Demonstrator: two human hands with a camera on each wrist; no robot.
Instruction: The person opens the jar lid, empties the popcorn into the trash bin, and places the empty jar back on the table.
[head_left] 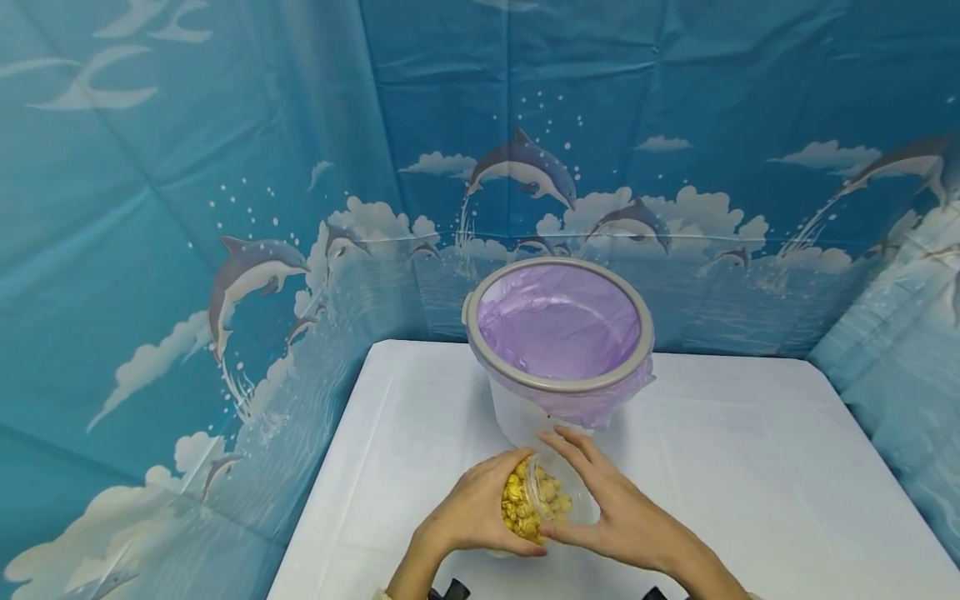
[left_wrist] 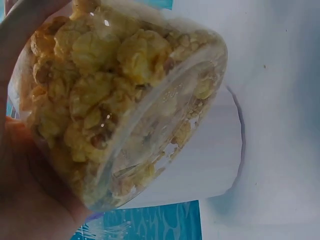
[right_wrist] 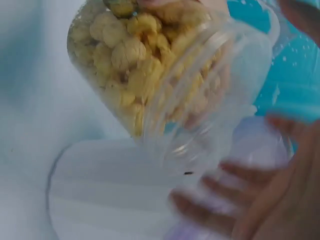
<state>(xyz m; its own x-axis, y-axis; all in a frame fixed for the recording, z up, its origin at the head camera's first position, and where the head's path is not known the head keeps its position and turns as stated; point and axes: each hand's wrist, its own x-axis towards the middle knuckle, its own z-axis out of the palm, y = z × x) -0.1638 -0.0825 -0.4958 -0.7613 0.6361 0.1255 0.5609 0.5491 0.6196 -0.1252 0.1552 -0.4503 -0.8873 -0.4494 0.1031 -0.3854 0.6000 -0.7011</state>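
My left hand (head_left: 483,504) grips a clear plastic tub of yellow popcorn (head_left: 519,504), its fingers and thumb wrapped round the side. The tub is tilted, and its round clear base (left_wrist: 155,125) shows in the left wrist view. A clear domed plastic lid (right_wrist: 210,100) covers the tub's mouth, facing my right hand (head_left: 615,508). The fingers of that hand are spread about the lid; in the right wrist view the blurred fingers (right_wrist: 200,210) are apart from it. Whether the right thumb touches the rim I cannot tell.
Behind the hands stands a white bin (head_left: 517,412) with a grey rim (head_left: 558,385) and a purple liner bag (head_left: 558,329). It stands on a white-covered table (head_left: 750,467). A blue dolphin-print curtain (head_left: 300,167) hangs round the back and sides.
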